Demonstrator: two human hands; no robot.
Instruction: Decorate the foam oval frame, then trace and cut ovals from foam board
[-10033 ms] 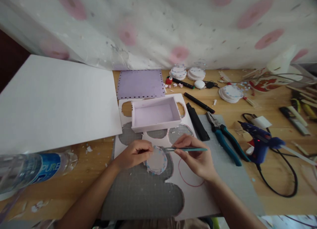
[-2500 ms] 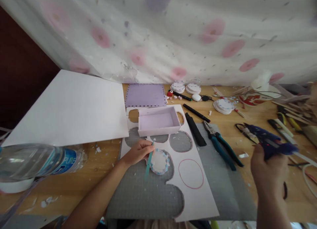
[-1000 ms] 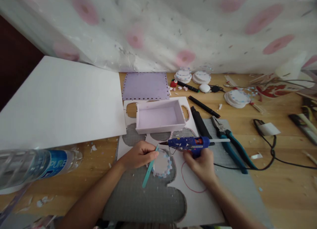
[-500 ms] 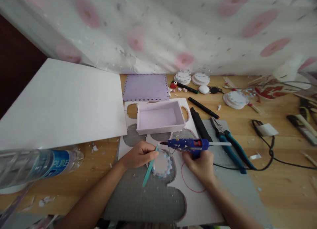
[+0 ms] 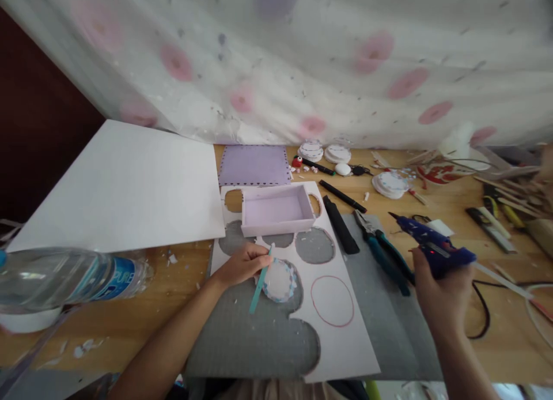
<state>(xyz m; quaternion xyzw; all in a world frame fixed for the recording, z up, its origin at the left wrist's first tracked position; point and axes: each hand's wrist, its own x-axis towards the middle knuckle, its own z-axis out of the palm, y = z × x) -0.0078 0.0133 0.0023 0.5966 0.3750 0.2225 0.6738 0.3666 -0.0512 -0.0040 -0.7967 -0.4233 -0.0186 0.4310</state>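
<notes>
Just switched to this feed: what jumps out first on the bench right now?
The right hand grips a blue glue gun off to the right, above the wooden table. At centre, the left hand pins a round white disc and a teal tool on the grey mat. A lilac tray sits just beyond.

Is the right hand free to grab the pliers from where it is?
Probably not yet: the right hand is closed around the glue gun. The pliers lie uncovered just beside it.
</notes>
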